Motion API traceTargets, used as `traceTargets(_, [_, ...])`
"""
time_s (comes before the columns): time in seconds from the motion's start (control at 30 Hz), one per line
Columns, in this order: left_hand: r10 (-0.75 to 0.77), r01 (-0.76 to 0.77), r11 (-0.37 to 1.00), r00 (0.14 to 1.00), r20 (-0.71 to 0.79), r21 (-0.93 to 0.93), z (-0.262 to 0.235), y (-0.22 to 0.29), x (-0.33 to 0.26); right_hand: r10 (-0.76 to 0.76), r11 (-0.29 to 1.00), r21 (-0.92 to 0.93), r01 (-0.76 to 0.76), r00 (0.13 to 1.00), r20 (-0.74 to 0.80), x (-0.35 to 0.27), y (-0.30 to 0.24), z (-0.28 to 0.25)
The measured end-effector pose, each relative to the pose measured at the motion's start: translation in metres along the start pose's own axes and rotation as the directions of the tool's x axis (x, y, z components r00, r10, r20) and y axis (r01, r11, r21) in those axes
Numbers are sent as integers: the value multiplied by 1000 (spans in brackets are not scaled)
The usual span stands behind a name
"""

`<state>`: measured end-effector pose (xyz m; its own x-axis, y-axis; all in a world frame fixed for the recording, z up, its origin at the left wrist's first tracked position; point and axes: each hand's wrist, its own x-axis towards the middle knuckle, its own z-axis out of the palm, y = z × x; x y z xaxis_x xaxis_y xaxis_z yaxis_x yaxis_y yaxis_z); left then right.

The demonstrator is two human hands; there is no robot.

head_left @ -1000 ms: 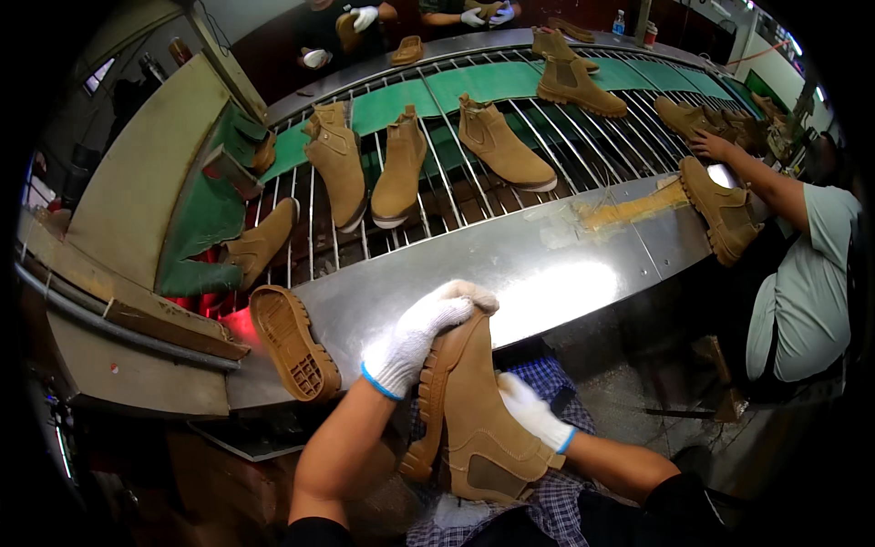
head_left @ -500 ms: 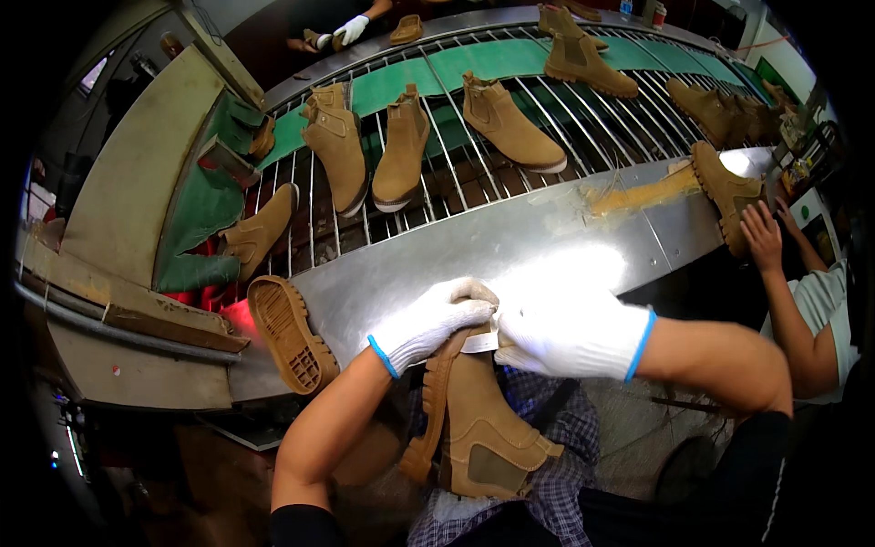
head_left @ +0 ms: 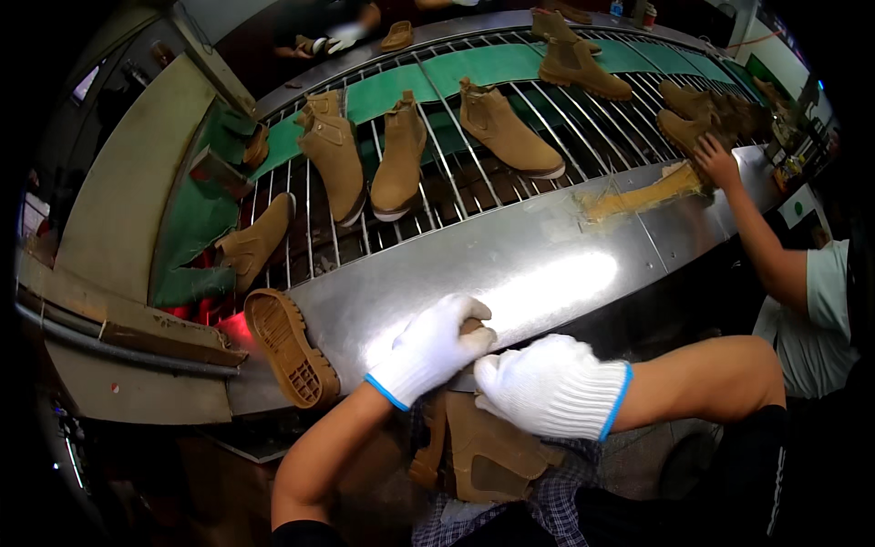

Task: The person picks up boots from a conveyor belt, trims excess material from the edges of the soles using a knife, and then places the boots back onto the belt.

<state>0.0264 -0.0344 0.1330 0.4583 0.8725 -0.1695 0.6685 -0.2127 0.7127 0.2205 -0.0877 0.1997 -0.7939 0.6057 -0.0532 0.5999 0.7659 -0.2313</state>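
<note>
A tan ankle boot (head_left: 499, 447) leans upside down against my lap, its toe toward the bench and a brown rubber sole (head_left: 431, 447) along its left side. My left hand (head_left: 439, 345), in a white knit glove with a blue cuff, is closed around the toe end. Close beside it, my right hand (head_left: 551, 385), gloved the same way, has its fingers bent and pressed against the boot near the toe. The right fingertips are partly hidden. Left of my hands, a loose brown sole (head_left: 290, 351) rests on the bench, tread showing.
Several tan boots, among them one boot (head_left: 397, 159), stand on a metal rod rack (head_left: 437, 196) beyond the steel bench (head_left: 510, 246). Green cloth (head_left: 392, 91) covers part of it. A co-worker's hand (head_left: 715, 162) touches a boot at right; another person's gloved hand (head_left: 344, 38) is across.
A white strip seen between my hands is out of sight now. My right hand has come lower over the boot. The co-worker's boot at right has moved from the bench edge onto the rack.
</note>
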Motion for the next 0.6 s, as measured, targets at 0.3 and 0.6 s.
traceTargets(0.3, [5,-127,920,950,-313,-371,13,-45,-58,502,864,39,-502,865,-7,-29,117,59])
traceTargets(0.6, [-502,-57,729,632,-590,-682,58,-102,-205,321,947,194,-258,813,-486,59,92,108])
